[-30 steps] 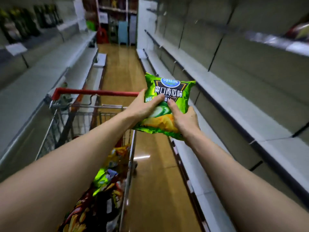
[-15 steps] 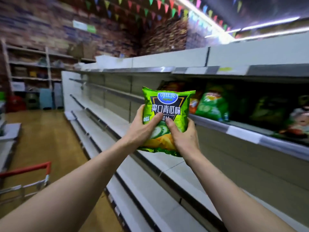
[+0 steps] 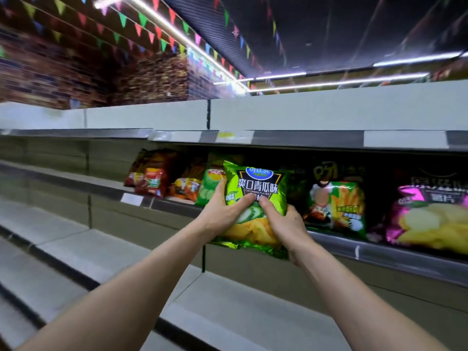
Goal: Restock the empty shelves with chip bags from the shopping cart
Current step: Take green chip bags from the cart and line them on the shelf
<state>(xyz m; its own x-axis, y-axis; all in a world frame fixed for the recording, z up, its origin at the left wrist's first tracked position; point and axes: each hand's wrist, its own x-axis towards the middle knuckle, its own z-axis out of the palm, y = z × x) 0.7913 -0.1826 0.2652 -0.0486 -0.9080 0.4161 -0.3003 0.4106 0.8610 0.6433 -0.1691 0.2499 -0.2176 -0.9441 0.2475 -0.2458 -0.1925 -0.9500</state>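
Left hand (image 3: pixel 222 214) and right hand (image 3: pixel 283 224) clamp green chip bag (image 3: pixel 255 198) upright before shelf (image 3: pixel 379 252) — risk: pushing in topples bags behind, crowded row.

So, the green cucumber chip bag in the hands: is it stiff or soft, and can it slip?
Probably light and puffy: the green chip bag bulges while the left hand and right hand grip only its lower half. Its glossy foil may slip. Chips pictured suggest fragile contents.
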